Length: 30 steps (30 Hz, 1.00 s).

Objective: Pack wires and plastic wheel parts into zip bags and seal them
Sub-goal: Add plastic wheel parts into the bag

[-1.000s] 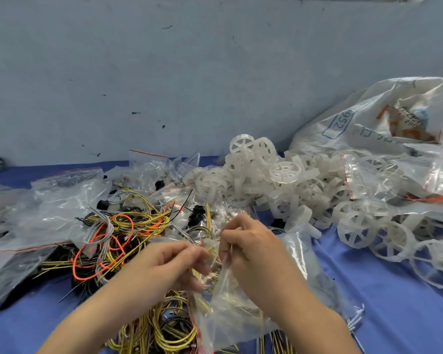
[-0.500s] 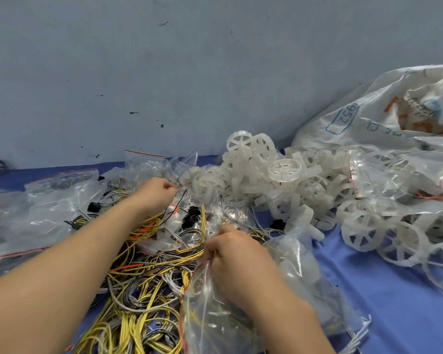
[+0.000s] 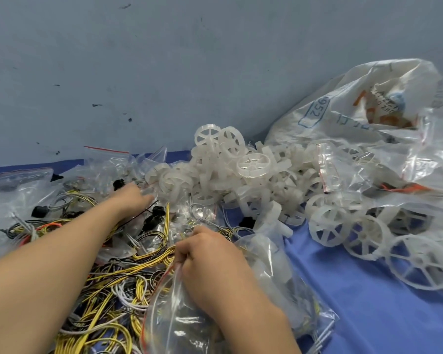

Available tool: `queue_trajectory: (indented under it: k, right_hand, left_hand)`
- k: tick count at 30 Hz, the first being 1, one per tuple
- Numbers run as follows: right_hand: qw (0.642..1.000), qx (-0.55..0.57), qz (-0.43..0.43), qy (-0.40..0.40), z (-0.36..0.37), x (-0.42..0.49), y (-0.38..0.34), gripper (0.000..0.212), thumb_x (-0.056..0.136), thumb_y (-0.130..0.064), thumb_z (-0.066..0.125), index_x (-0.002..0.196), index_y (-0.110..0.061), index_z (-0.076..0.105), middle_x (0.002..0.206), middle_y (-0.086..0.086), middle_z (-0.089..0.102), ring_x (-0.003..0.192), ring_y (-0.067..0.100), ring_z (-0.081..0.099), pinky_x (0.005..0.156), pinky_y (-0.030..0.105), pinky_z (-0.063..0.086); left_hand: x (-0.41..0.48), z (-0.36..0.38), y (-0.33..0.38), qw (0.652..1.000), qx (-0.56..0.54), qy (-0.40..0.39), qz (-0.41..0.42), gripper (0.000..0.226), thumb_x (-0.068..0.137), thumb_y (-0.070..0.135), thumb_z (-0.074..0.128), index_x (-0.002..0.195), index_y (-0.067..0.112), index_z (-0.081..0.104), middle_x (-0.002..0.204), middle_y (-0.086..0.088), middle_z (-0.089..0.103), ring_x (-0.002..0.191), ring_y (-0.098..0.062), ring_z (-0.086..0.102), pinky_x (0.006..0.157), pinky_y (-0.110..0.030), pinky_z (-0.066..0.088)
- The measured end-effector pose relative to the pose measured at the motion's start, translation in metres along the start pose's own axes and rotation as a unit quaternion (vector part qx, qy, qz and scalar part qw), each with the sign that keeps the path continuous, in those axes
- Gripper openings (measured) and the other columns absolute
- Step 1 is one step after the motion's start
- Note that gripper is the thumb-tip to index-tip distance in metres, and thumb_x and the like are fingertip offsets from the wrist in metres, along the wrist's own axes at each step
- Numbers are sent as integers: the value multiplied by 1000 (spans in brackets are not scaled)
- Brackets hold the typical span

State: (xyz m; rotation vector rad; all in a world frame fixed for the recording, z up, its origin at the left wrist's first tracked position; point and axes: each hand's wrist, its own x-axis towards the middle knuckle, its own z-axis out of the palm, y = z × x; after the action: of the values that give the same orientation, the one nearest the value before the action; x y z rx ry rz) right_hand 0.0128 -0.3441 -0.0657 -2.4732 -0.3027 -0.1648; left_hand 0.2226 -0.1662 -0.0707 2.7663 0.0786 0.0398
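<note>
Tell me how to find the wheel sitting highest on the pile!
Find the big crinkly white sack at the right, then the heap of white plastic wheels left of it. The top wheel stands upright on the heap's peak against the grey wall, spokes facing you, left of its twin.

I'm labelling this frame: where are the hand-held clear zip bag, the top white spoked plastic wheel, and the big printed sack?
Clear zip bag (image 3: 179,325), head view, lower body.
White spoked plastic wheel (image 3: 207,137), head view, hub.
Big printed sack (image 3: 348,98), head view, upper side.
</note>
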Motion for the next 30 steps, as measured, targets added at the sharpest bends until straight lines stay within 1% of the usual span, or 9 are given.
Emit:
queue_trajectory:
  k: [3, 7, 10, 13, 15, 18, 20, 27, 30]
  right_hand:
    - [1000, 6, 5, -5, 0, 0, 0, 27, 89, -13, 51, 70, -31, 56, 107, -2, 54, 102, 24, 52, 91, 38, 45]
    - [1000, -4, 11, 8, 2, 1, 2, 33, 88, -12, 51, 59, -27, 45, 104, -4, 55, 99, 23, 53, 88, 36, 46]
    - [1000, -5, 15, 14, 2, 1, 4, 37, 87, -13, 53, 54, -27, 44, 102, -6, 55, 96, 22, 54, 87, 37, 48]
    - [1000, 7, 21, 18, 3, 1, 3, 36, 87, -14, 54, 55, -27, 47, 101, -9, 56, 95, 20, 54, 84, 34, 49]
    - [999, 27, 29, 17, 1, -1, 3, 32, 87, -14, 54, 58, -27, 52, 102, -10, 56, 96, 18, 54, 84, 34, 49]
    - [998, 57, 37, 15, -3, -4, 2, 34, 85, -8, 45, 65, -31, 59, 104, -11, 54, 99, 15, 53, 87, 35, 48]
    - [996, 73, 38, 22, -5, -5, 2, 36, 88, -8, 42, 72, -35, 60, 106, -13, 51, 102, 13, 53, 90, 34, 46]
    - [979, 177, 22, 97, -7, -3, 1, 36, 99, -13, 40, 124, -36, 55, 123, -14, 55, 111, 2, 52, 96, 27, 44]
    - [942, 313, 25, 119, -8, -2, -8, 39, 100, -38, 49, 138, -44, 40, 124, -18, 55, 104, -5, 57, 89, 25, 50]
  left_hand:
    - [1, 1, -3, 1000, 5, -13, 18, 50, 94, 45, 55, 119, 2, 62, 130, -14, 55, 103, -28, 59, 90, -36, 47]
    - [-3, 3, -6, 997, -66, 34, 15, 38, 94, 25, 55, 59, 10, 50, 83, -5, 48, 65, -20, 49, 68, -30, 37]
    - [-14, -1, 0, 995, -76, 57, 2, 30, 95, 16, 49, 65, 10, 51, 80, -11, 53, 65, -22, 48, 63, -31, 38]
    - [-19, -5, 4, 995, -68, 74, -15, 32, 100, 21, 43, 111, -4, 60, 119, -25, 60, 106, -39, 57, 91, -40, 44]
    - [-22, -8, 3, 992, -90, 81, -31, 39, 102, 22, 39, 121, -9, 55, 126, -27, 57, 114, -42, 54, 92, -42, 43]
    - [-25, -17, 1, 983, -148, 104, -43, 38, 102, 22, 36, 114, -10, 52, 107, -30, 60, 92, -40, 58, 75, -46, 46]
    - [-32, -28, 3, 974, -181, 129, -33, 26, 102, 25, 36, 103, 2, 50, 91, -16, 56, 73, -25, 50, 59, -37, 39]
    - [-82, -93, 32, 938, -221, 219, 152, 27, 101, 38, 45, 100, 14, 57, 86, 5, 59, 73, -9, 53, 58, -25, 38]
    - [-125, -111, 45, 915, -253, 223, 220, 26, 98, 39, 52, 98, 16, 64, 85, 8, 65, 74, 1, 58, 60, -14, 41]
